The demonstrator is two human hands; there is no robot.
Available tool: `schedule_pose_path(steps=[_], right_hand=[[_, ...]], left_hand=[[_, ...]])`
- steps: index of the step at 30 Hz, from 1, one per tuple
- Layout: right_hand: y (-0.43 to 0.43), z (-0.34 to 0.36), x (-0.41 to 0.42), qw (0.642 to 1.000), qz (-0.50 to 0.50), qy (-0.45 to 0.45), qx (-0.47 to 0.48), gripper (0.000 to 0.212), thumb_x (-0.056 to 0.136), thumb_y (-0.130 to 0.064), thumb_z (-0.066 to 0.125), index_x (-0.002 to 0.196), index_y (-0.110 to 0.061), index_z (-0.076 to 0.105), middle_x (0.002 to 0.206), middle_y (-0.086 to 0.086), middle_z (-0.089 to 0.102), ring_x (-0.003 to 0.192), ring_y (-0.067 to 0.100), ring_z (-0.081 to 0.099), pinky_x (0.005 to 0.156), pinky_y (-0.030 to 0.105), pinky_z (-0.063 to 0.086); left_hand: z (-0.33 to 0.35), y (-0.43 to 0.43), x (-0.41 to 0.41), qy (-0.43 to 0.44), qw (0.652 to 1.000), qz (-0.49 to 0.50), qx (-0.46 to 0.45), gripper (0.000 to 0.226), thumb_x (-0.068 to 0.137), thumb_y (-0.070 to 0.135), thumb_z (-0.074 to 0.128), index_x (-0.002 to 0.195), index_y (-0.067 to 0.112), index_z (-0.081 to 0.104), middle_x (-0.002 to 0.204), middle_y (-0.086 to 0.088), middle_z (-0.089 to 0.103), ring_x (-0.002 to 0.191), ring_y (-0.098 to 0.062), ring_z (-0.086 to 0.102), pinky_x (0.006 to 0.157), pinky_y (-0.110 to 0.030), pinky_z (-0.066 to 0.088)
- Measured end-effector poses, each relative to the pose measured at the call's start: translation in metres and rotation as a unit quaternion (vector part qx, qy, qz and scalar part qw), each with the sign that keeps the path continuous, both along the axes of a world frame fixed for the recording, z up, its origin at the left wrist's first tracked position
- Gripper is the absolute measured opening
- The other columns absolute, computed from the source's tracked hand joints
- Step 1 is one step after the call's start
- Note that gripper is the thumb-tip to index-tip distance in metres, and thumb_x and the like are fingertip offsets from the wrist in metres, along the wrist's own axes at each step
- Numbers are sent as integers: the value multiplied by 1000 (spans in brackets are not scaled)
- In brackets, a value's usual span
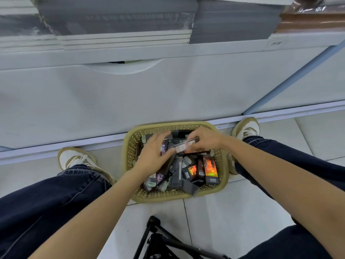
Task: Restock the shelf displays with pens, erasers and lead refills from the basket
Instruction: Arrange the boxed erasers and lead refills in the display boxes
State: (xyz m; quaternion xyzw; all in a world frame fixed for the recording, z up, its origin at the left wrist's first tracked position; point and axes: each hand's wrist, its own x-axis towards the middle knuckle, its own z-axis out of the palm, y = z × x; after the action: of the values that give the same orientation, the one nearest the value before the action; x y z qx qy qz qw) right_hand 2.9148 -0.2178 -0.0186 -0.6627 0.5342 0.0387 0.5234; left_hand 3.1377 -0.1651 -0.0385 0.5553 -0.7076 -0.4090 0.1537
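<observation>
Crouched on pale floor tiles before a white cabinet, with the basket close against its base and crammed with boxed packs. Pinched a slim pack in the curled fingers of the right hand, over the basket's far end. Spread the left hand flat across packs on the left, fingers nearly straight, gripping nothing. Seemed mid-pick; next called for lifting the pack clear and up to its display.
</observation>
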Motion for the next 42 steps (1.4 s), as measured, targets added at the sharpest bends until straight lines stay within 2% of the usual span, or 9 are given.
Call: schedule_pose_path(steps=[4, 6, 9, 13, 17, 21, 31, 35, 42], right_hand=[[0, 3, 15, 996, -34, -68, 35, 24, 81, -12, 76, 102, -17, 65, 87, -2, 70, 69, 4, 65, 62, 14, 49], [0, 0, 7, 994, -84, -72, 15, 29, 83, -13, 74, 108, -17, 62, 99, -4, 71, 84, 5, 68, 76, 19, 54], [8, -21, -9, 992, -92, 43, -70, 43, 84, -19, 73, 123, -14, 54, 125, 2, 60, 116, 18, 58, 100, 30, 45], [41, -59, -11, 966, 24, 239, -91, 86, 74, -39, 80, 143, -16, 34, 145, 8, 31, 130, 28, 40, 108, 41, 37], [49, -69, -14, 976, -32, 180, -121, 64, 72, -27, 84, 123, -20, 46, 131, 5, 34, 109, 24, 51, 97, 36, 47], [46, -76, -13, 969, -6, 181, -170, 50, 83, -17, 73, 126, -13, 49, 139, 12, 31, 119, 28, 46, 104, 36, 41], [31, -59, -20, 979, -23, 147, -139, 28, 90, -26, 62, 108, -6, 59, 112, 6, 48, 92, 22, 54, 79, 29, 45], [7, -20, -33, 995, -40, 77, -53, 32, 93, -27, 59, 104, 3, 61, 96, 14, 61, 87, 23, 56, 69, 26, 41], [3, 13, -9, 991, 69, 22, 116, 40, 88, -39, 67, 117, -10, 62, 114, 5, 63, 104, 17, 56, 84, 27, 43]], left_hand=[[6, -5, -11, 36, 990, -37, 128, 10, 96, 28, 58, 94, 20, 64, 78, 10, 70, 65, -8, 64, 62, -24, 47], [1, -2, -3, 70, 983, -3, 168, 15, 98, 21, 56, 85, 15, 61, 63, 6, 70, 52, -8, 63, 54, -28, 51], [-6, 3, 13, 110, 970, 64, 205, 12, 97, 20, 57, 107, 17, 63, 80, -1, 76, 68, -19, 72, 70, -38, 58], [-16, 7, 23, 151, 951, 106, 247, 20, 97, 17, 57, 116, 11, 60, 94, -6, 76, 83, -24, 73, 79, -42, 56], [-20, 9, 23, 169, 943, 118, 261, 21, 98, 17, 57, 118, 12, 59, 97, -6, 76, 88, -22, 73, 84, -41, 55], [-20, 9, 22, 158, 946, 134, 248, 16, 98, 16, 55, 113, 12, 60, 95, -6, 75, 83, -20, 70, 83, -41, 55], [-22, 7, 21, 151, 947, 152, 239, 17, 100, 18, 52, 108, 9, 63, 91, -9, 75, 76, -18, 65, 82, -43, 55], [-17, 3, 22, 150, 952, 168, 207, 18, 100, 21, 52, 113, 16, 63, 91, 1, 76, 83, -16, 70, 72, -29, 54], [-1, -7, 16, 114, 974, 141, 139, 14, 97, 27, 55, 96, 24, 68, 77, 6, 66, 68, -9, 56, 60, -17, 40]])
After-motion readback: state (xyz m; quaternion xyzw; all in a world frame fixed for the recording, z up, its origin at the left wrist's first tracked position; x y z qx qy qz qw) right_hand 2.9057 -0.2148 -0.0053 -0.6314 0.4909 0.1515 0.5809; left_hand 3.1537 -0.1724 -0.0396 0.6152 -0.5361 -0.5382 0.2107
